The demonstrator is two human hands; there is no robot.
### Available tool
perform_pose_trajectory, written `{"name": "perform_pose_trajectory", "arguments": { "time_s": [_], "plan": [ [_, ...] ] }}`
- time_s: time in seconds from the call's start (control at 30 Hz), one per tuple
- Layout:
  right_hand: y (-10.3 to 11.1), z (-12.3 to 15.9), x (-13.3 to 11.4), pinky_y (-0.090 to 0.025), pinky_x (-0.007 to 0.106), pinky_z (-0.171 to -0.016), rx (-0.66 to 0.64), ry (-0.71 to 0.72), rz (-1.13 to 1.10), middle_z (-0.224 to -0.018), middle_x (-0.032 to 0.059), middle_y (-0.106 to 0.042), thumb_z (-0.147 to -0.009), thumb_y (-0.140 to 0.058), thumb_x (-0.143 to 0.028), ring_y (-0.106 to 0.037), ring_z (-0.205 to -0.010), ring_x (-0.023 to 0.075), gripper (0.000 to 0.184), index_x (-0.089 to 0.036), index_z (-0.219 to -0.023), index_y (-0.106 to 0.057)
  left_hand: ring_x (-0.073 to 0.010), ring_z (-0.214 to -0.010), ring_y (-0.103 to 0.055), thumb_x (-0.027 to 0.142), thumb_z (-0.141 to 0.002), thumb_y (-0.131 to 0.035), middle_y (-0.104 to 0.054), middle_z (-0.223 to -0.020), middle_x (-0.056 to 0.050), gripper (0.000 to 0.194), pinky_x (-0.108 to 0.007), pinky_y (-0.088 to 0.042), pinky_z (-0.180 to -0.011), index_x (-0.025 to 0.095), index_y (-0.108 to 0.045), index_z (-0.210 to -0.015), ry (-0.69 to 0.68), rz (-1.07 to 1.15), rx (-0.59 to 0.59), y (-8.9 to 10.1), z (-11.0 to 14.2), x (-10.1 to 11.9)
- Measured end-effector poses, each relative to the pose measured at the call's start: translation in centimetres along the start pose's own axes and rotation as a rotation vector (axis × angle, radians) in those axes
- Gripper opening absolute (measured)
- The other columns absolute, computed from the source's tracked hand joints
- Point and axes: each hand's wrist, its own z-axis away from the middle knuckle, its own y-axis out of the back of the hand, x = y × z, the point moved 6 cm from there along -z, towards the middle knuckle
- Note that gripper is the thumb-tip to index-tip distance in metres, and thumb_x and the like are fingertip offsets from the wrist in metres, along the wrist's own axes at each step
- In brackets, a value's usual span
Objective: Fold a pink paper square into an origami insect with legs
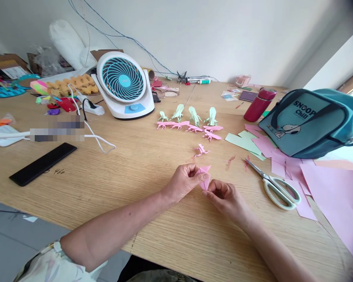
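A small pink folded paper (205, 181) with pointed corners is held above the near middle of the table. My left hand (186, 181) pinches its left side between thumb and fingers. At its lower tip, my right hand (223, 196) has thumb and forefinger closed on the paper. Just beyond my hands stands a pink origami insect (200, 150). Farther back, several pink origami insects (178, 124) stand in a row before several pale green ones (195, 116). Scissors (278, 188) with pale handles lie partly open to the right of my right hand.
Pink paper sheets (335, 196) and green strips (243, 141) spread along the right. Behind them are a teal bag (308, 121) and a red bottle (259, 105). A white fan (125, 84) stands at back left, near a power strip (91, 105) and a black bar (44, 163).
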Motion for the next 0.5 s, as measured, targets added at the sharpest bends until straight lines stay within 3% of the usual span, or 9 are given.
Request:
{"name": "perform_pose_trajectory", "arguments": {
  "time_s": [0.33, 0.5],
  "plan": [
    [0.03, 0.38, 0.09, -0.028, 0.025, -0.056, -0.044, 0.002, 0.063, -0.067, -0.0038, -0.043, -0.088, -0.063, -0.039, -0.036, -0.061, 0.0107, 0.03, -0.019, -0.071, -0.049, -0.0088, -0.06, -0.045, 0.046, -0.073, -0.078, -0.055, -0.063, 0.002, 0.041, -0.024, -0.034, -0.06, 0.014, -0.054, -0.066, 0.05, -0.022, -0.094, -0.67, 0.53, 0.15],
    [-0.34, 0.46, -0.15, -0.03, 0.025, -0.057, -0.029, 0.034, 0.149, -0.068, -0.0033, -0.043, -0.09, -0.059, -0.034, -0.037, -0.063, 0.0116, 0.027, -0.02, -0.07, -0.047, -0.0064, -0.056, -0.039, 0.048, -0.069, -0.082, -0.048, -0.058, 0.005, 0.046, -0.023, -0.03, -0.057, 0.014, -0.052, -0.061, 0.087, 0.012, -0.036, -0.42, 0.37, -0.2]
  ]
}}
